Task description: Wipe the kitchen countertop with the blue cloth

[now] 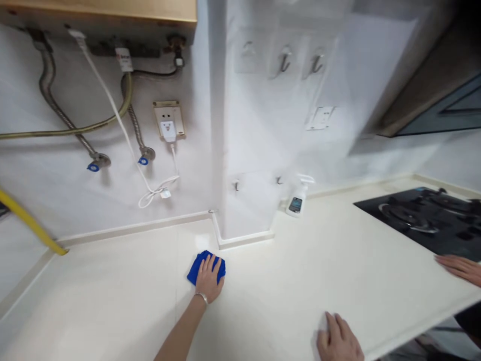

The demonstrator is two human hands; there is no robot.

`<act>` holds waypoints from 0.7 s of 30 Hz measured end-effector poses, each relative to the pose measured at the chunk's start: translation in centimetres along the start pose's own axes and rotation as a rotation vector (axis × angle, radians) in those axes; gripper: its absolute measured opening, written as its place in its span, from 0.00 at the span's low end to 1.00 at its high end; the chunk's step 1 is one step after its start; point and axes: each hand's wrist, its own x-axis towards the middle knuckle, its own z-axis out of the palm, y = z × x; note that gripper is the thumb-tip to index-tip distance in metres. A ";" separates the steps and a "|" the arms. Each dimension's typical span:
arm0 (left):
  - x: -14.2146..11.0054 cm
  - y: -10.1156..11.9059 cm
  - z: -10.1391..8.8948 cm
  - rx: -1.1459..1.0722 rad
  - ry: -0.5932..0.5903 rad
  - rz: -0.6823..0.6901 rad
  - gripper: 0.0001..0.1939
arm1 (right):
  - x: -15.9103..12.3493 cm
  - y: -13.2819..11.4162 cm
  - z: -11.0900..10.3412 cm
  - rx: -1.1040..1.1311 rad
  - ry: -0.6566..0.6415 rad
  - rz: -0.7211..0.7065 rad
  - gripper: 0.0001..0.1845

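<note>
My left hand [209,282], with a silver bracelet at the wrist, presses a folded blue cloth [194,272] flat against the white countertop [300,265]. Its fingers spread over the cloth, just in front of the foot of a wall pillar. Lower right, my right hand [340,341] rests on the countertop by the front edge, fingers slightly bent and nothing visible in it. A white spray bottle [296,200] with a dark label stands against the wall, beyond both hands.
A black gas stove [417,215] is set into the counter at right. Another person's hand [460,268] lies beside it. A yellow hose [32,223] enters the counter at left. A white cord [112,100] hangs below the water heater [101,12], near a socket [169,118].
</note>
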 end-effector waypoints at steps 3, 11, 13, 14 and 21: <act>-3.8 1.9 0.9 0.064 0.070 0.081 0.32 | -0.3 -0.3 0.2 -0.045 0.032 -0.044 0.27; -10.8 6.0 2.2 0.143 0.215 0.125 0.33 | -0.4 0.1 1.0 -0.034 0.087 -0.079 0.24; -11.3 6.5 2.1 0.149 0.225 0.121 0.33 | -0.4 0.1 1.1 -0.031 0.098 -0.082 0.23; -11.5 6.7 2.1 0.155 0.229 0.118 0.33 | -0.4 0.1 1.2 -0.029 0.107 -0.084 0.23; -11.8 7.1 0.8 0.157 0.146 0.085 0.34 | -0.6 0.6 1.7 0.010 0.134 -0.111 0.21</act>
